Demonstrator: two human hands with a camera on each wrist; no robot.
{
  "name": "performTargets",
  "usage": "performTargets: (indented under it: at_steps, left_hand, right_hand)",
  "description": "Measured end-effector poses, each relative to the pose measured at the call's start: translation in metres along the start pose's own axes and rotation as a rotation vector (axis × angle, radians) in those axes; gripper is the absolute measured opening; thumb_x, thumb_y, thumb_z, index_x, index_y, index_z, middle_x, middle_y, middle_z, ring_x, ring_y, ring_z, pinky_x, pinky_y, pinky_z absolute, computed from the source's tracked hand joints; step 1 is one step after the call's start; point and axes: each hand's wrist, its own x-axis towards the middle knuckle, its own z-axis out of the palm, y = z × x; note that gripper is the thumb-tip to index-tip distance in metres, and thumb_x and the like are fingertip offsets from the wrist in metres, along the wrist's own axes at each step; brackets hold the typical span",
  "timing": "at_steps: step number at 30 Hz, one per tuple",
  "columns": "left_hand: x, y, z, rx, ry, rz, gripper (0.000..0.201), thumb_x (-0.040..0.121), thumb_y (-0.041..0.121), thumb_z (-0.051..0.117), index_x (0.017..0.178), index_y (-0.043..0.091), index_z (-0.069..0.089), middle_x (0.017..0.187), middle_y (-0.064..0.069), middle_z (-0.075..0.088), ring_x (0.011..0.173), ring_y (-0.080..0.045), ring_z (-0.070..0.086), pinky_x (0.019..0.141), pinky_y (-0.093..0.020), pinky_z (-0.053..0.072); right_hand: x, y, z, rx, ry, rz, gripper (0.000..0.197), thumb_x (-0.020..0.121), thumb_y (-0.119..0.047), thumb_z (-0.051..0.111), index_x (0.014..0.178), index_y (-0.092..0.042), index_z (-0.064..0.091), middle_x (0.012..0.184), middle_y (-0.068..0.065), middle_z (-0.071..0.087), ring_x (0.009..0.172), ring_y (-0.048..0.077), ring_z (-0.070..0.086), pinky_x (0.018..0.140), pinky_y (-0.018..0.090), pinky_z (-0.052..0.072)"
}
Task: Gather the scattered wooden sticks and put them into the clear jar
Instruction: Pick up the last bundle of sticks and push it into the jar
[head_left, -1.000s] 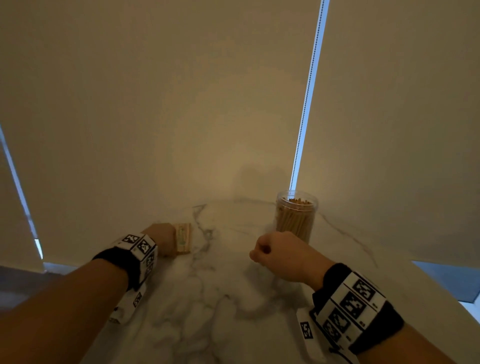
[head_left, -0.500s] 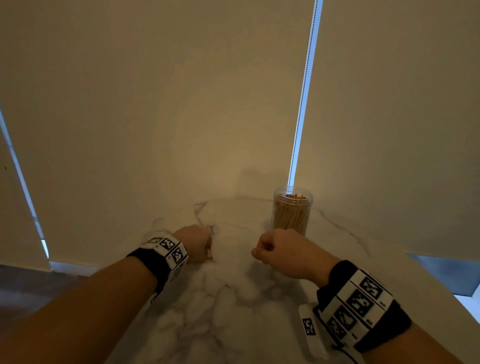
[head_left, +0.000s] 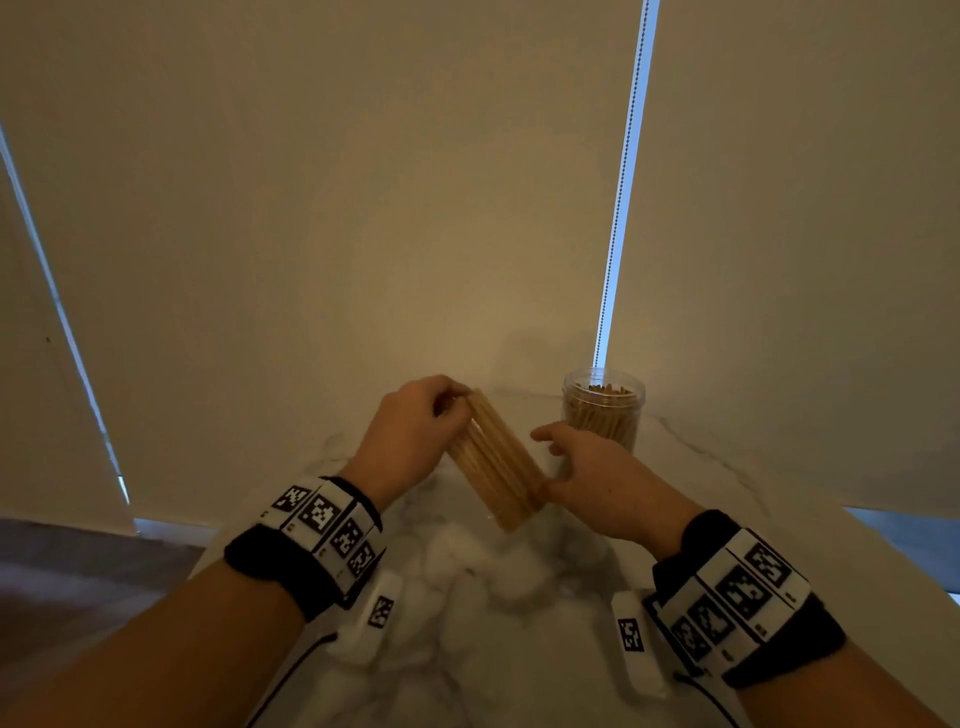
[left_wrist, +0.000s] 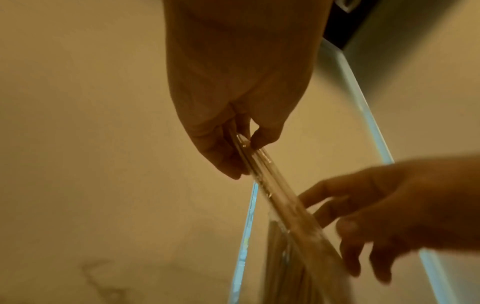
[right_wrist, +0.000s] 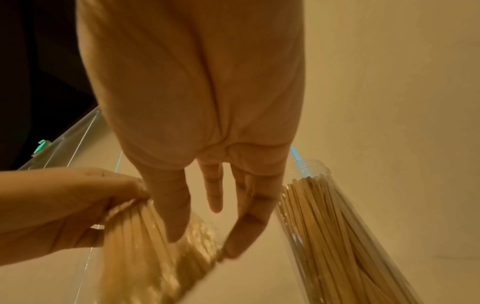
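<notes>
Head view: my left hand (head_left: 415, 431) pinches the far end of a flat bundle of wooden sticks (head_left: 496, 462) above the table (head_left: 519, 649); my right hand (head_left: 587, 478), fingers loosely extended, steadies the near end, apparently touching. Light, stiff, prone to fanning; grip both ends. Clear jar (head_left: 602, 410) stands just beyond.

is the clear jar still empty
No, the clear jar on the table already holds many wooden sticks standing upright, reaching almost to its rim.
</notes>
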Motion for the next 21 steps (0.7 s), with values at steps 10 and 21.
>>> performTargets:
  at_steps: [10, 21]
  left_hand:
    - [0.008, 0.014, 0.045, -1.080, -0.009, -0.456, 0.037, 0.092, 0.025, 0.069, 0.118, -0.001, 0.066, 0.099, -0.012, 0.071, 0.091, -0.022, 0.068, 0.081, -0.038, 0.060]
    - [0.004, 0.012, 0.085, -0.986, -0.045, -0.516, 0.022, 0.085, 0.010, 0.076, 0.105, 0.002, 0.071, 0.099, -0.016, 0.076, 0.094, -0.033, 0.073, 0.085, -0.051, 0.058]
  right_hand:
    - [0.004, 0.015, 0.001, 0.481, 0.199, 0.057, 0.005, 0.090, -0.018, 0.069, 0.092, -0.021, 0.072, 0.071, 0.005, 0.071, 0.061, 0.011, 0.062, 0.068, 0.033, 0.056]
    - [0.006, 0.029, 0.006, 0.225, 0.287, 0.099, 0.016, 0.086, -0.028, 0.073, 0.075, -0.023, 0.064, 0.072, -0.006, 0.067, 0.070, 0.008, 0.062, 0.060, 0.020, 0.044]
